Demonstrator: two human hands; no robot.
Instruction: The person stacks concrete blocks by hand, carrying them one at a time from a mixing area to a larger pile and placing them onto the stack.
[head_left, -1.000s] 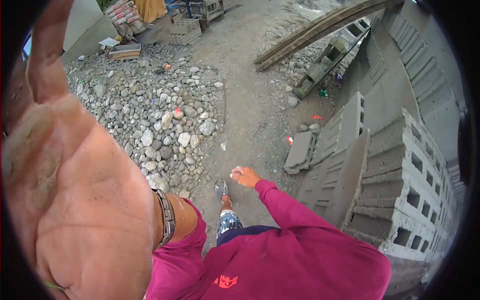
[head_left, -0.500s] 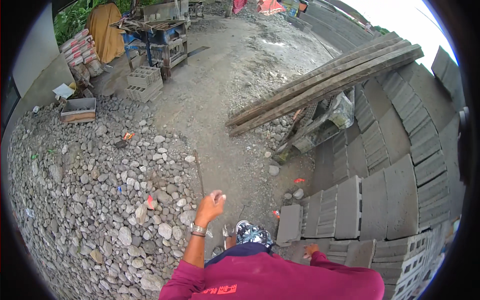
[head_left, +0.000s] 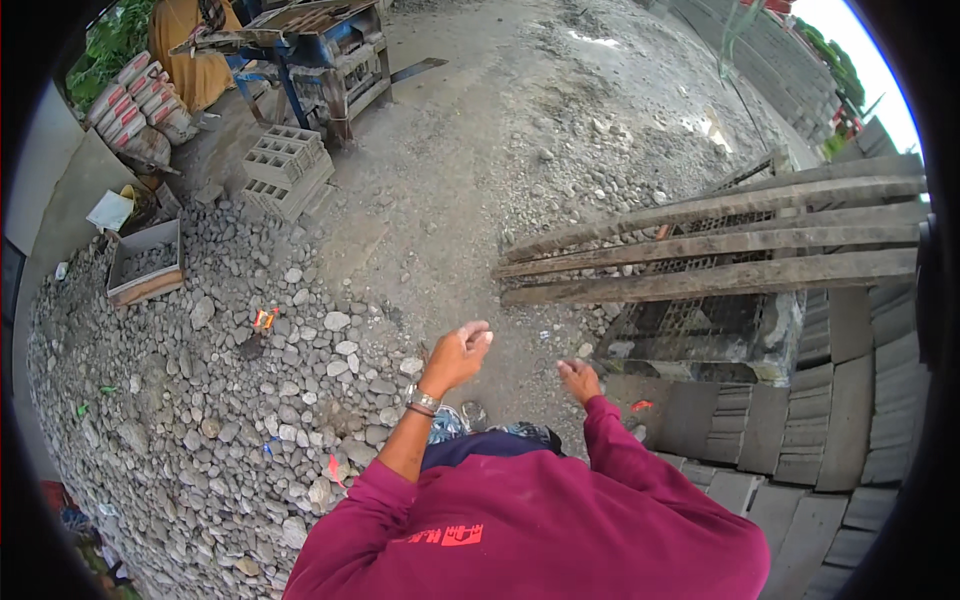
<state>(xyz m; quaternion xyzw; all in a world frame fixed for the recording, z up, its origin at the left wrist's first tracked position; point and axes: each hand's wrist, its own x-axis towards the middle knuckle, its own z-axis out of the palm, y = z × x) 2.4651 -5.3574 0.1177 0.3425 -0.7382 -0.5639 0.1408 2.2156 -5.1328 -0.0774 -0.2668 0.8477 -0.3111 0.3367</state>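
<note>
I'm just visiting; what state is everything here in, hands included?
Left hand: fingers curled, nothing visibly held
Right hand: fingers partly curled, nothing visibly held
Wooden beams: lying side by side
Hollow concrete blocks: stacked
Sacks: piled up
Open-topped box: grey material inside

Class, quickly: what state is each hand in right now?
Left hand: loosely curled, nothing visible held; closure unclear.
Right hand: partly curled, nothing visible held; closure unclear.

My left forearm (head_left: 402, 450), bare at its forward part, extends ahead of my torso (head_left: 560, 530) with the left hand (head_left: 457, 355) angled inward and loosely curled, while my right forearm (head_left: 632, 440), sleeved, angles inward to a partly curled right hand (head_left: 580, 382), positioned apart from the left.
</note>
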